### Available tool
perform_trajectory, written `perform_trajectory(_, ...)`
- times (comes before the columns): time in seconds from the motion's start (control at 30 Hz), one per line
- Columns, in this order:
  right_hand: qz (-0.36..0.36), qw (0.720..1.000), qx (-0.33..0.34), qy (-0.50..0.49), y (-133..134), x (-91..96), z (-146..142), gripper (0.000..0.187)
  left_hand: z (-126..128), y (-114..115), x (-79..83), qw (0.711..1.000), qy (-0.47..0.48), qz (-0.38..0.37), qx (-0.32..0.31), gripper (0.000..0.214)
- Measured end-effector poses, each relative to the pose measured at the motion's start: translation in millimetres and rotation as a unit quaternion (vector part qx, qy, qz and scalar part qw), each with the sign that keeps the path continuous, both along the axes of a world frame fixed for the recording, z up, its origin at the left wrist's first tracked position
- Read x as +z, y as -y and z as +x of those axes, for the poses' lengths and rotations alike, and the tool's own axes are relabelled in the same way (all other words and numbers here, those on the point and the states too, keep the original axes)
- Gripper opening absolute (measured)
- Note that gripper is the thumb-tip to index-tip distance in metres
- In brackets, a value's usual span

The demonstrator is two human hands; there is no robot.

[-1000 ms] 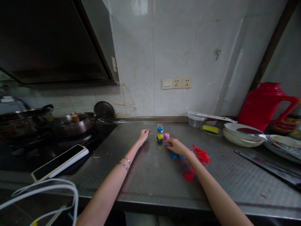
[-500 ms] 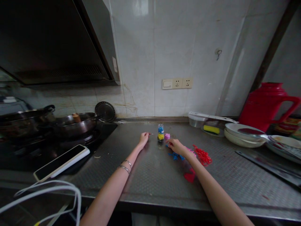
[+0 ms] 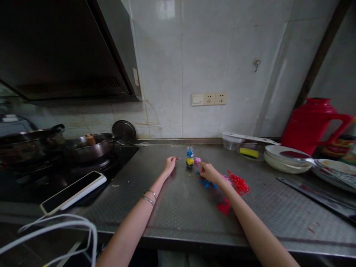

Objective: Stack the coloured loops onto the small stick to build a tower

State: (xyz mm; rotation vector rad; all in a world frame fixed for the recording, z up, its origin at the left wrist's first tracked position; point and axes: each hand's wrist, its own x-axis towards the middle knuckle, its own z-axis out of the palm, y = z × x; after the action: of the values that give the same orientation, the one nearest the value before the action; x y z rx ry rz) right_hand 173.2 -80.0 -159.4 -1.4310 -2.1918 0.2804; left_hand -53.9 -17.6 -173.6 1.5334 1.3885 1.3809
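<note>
Pink, seemingly crumpled bundle point(image 3: 197, 160)

Free counter point(image 3: 178, 211) in front of jar point(image 3: 189, 158), red strands point(image 3: 239, 183) rightward

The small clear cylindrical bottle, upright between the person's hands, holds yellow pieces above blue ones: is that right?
Colours are swapped: in the head view, the small clear cylindrical bottle, upright between left hand and right hand, holds blue pieces above yellow pieces.
</note>
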Motion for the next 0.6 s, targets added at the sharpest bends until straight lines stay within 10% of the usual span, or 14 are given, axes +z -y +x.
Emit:
perform_trajectory(0.37,0.036,0.996,0.013,-0.085,1.6,0.5,2.3,0.052,-0.4,-0.3,-2.3,0.999,-0.027,0.042,-0.005,0.032)
perform_trajectory(0.6,0.089,0.972,-0.004,-0.216,1.5,43.8,4.7,0.049,-1.0,-1.0,-3.0,0.999,-0.006,0.035,-0.002,0.032)
